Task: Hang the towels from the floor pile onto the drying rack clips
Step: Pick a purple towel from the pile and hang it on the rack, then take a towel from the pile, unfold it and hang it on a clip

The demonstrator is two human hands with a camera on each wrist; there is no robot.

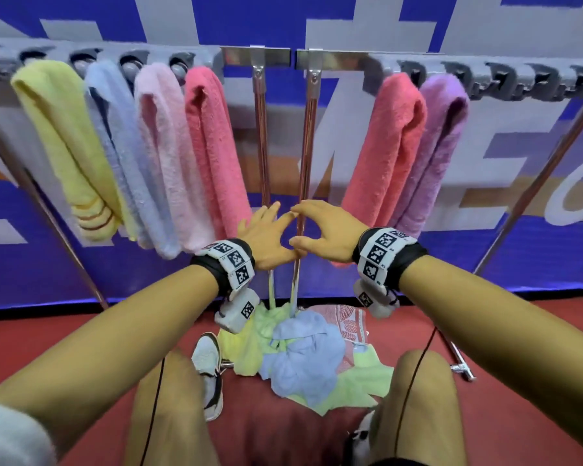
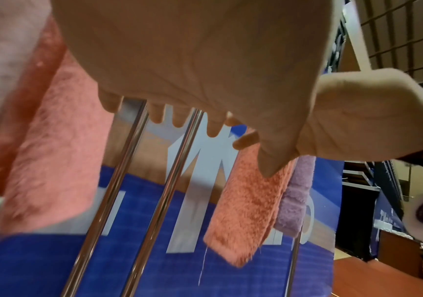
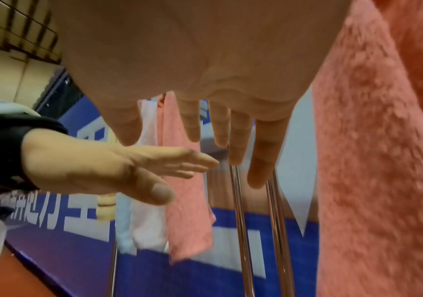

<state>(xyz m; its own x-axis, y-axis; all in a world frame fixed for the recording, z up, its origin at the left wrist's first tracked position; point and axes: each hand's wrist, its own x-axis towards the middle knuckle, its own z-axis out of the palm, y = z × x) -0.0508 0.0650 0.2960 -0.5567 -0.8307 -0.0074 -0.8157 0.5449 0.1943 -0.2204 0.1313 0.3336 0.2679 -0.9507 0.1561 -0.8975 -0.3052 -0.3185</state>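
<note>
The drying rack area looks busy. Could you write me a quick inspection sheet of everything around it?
Surface: red floor.
Job's things: six towels hang from the drying rack: yellow, blue, pale pink and coral left of centre, coral and purple right; floor pile of green, blue and patterned towels remains.
Clutter: a metal fitting on the floor.
Hands: left hand and right hand open, empty, fingertips meeting before the rack's centre poles.
Cables: black wires trail from both wrist units.
Surroundings: blue-and-white banner behind.
</note>
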